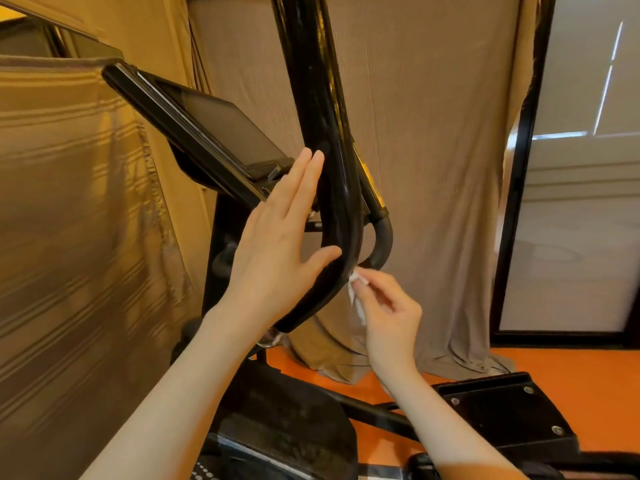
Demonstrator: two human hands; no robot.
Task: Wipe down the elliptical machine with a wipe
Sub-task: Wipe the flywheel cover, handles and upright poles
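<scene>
Wiping the curved handlebar of an elliptical machine

Seen from a head-worn camera looking down, 2 bare hands work on a glossy black handlebar [341, 216] that rises from the elliptical machine and bends back toward the viewer. The left hand [277, 244] is open, its straight fingers laid flat against the left side of the bar and the thumb touching it lower down, as if steadying it. The right hand [388, 313] pinches a small white wipe [356, 292] between thumb and fingertips and presses it to the right side of the bar, just below the bend. A dark console screen [221, 133] tilts up at left; a black pedal [505, 417] sits lower right above an orange floor [571, 375]. Tan curtains [433, 133] hang behind.

Judging by this view, the job looks partly done at most: only this bar is being cleaned, and nothing shows whether the console, pedal or frame have been wiped.
</scene>
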